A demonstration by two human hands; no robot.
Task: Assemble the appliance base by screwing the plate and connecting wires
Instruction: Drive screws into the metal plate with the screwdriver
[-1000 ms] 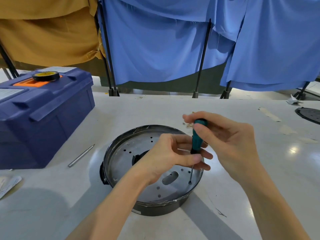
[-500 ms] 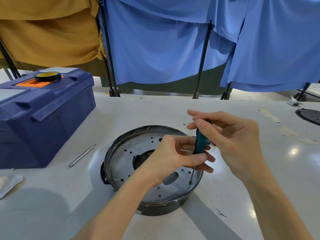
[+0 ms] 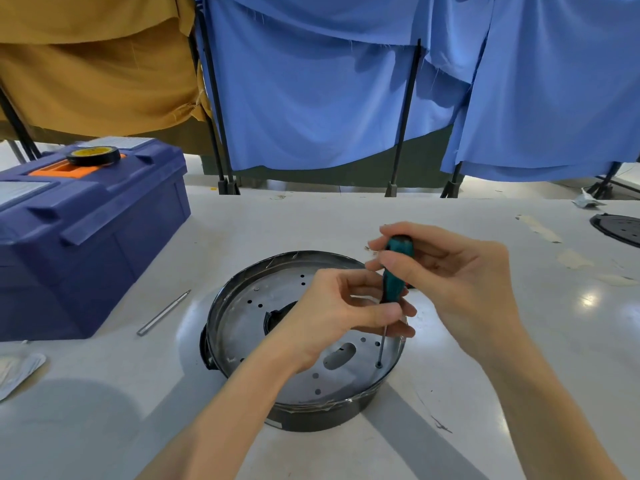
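A round black appliance base sits on the white table, with a silver perforated plate set inside its rim. A green-handled screwdriver stands nearly upright, its tip in a screw near the plate's right edge. My right hand grips the top of the handle with fingers and thumb. My left hand pinches the lower handle and shaft just above the plate. No wires are visible.
A blue toolbox with a roll of black tape on its lid stands at the left. A thin metal rod lies between toolbox and base. A black disc sits at the far right edge. Blue and mustard cloths hang behind.
My right-hand fingers have shifted around the screwdriver handle, as in twisting it. The left hand and the tip stay at the same screw hole.
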